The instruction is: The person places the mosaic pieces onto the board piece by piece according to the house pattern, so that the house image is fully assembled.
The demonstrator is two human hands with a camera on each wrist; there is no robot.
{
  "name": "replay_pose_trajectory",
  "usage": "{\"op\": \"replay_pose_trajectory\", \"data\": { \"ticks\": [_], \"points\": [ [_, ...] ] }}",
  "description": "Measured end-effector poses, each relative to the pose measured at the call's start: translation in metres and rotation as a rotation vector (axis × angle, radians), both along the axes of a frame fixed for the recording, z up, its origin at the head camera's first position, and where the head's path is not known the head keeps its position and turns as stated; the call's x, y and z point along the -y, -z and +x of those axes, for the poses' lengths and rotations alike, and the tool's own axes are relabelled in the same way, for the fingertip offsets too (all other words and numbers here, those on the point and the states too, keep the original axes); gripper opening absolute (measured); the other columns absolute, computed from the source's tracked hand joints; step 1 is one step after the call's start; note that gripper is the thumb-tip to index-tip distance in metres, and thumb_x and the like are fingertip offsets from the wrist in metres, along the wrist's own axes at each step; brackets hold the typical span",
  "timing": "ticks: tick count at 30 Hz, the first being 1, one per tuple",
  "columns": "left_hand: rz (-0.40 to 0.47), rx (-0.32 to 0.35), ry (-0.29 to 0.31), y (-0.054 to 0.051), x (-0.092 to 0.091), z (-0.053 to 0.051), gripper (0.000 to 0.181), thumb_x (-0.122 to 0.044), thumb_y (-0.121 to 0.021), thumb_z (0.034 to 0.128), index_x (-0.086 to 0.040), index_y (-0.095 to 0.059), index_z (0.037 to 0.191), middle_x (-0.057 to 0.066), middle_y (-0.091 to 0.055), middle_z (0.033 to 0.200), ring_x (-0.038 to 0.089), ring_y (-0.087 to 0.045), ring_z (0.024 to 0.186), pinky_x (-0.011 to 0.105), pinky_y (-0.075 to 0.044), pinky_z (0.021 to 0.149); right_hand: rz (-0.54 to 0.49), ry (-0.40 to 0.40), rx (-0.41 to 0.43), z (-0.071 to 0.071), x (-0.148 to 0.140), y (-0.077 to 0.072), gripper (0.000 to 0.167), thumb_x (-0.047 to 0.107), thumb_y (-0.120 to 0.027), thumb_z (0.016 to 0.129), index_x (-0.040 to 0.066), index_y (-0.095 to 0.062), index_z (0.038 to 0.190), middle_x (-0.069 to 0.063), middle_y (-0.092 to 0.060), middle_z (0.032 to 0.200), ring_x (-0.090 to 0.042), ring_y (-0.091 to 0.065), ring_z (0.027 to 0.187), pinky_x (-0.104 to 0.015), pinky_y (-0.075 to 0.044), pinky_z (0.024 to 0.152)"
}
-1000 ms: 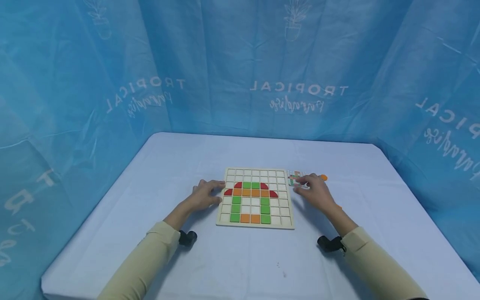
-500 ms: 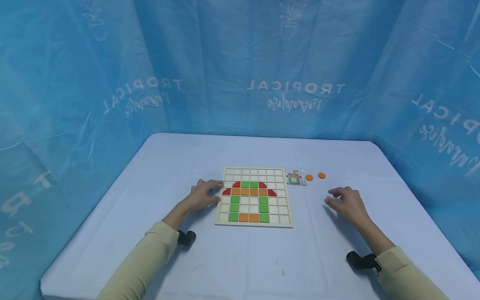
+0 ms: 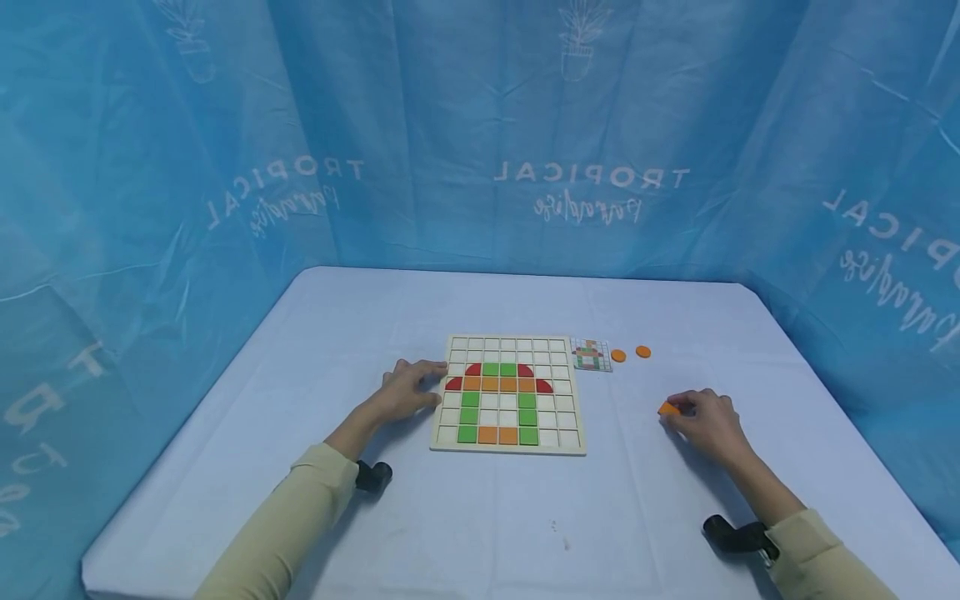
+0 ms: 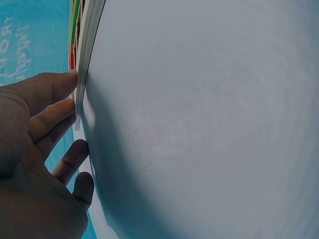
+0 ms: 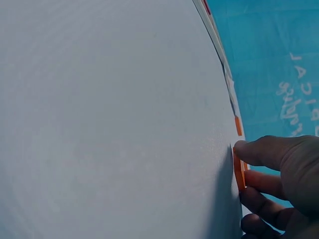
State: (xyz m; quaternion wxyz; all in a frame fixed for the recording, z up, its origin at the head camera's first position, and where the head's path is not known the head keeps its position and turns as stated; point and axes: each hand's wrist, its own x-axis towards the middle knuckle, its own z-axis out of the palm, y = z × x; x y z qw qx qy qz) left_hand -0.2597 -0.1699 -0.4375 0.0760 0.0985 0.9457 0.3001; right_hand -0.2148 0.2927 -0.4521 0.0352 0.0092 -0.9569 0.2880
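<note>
A pale square grid board [image 3: 567, 436] lies on the table, bearing green, orange and red tiles in a mushroom-like pattern. At its left edge rests my left hand [image 3: 407, 392], thumb and fingertips touching the rim; the left wrist view shows the thumb against the board's side [image 4: 88, 45]. To the right of the board, my right hand [image 3: 708, 425] pinches an orange tile [image 3: 667, 408] between thumb and forefinger, at the tabletop. In the right wrist view the orange tile [image 5: 238, 169] shows edge-on; its full shape is hidden by the fingers.
A small pattern card [image 3: 592, 355] lies against the board's upper right side. Two orange round pieces [image 3: 618, 355] sit just right of that card. White cloth [image 3: 480, 517] covers the table, and a blue printed curtain [image 3: 465, 125] hangs behind and at the sides.
My right hand has moved from beside the card to the right and nearer me, and now pinches the orange tile. The round pieces have come into full view. My left hand stays at the board.
</note>
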Motion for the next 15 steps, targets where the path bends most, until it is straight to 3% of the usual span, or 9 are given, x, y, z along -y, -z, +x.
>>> {"op": "replay_pose_trajectory", "data": {
  "ticks": [15],
  "points": [
    [-0.013,0.002,-0.020,0.0023,-0.0022,-0.0006,0.053,-0.017,-0.071,0.0852,-0.013,-0.056,0.136,0.001,-0.047,0.144,0.023,-0.036,0.119,0.049,-0.023,0.099,0.015,-0.005,-0.041,-0.0014,-0.0038,0.0072,0.030,0.011,-0.069,0.083,-0.008,-0.067,0.106,-0.018,-0.056,0.096,-0.032,-0.043,0.090,-0.040,-0.034,0.066]
  ]
}}
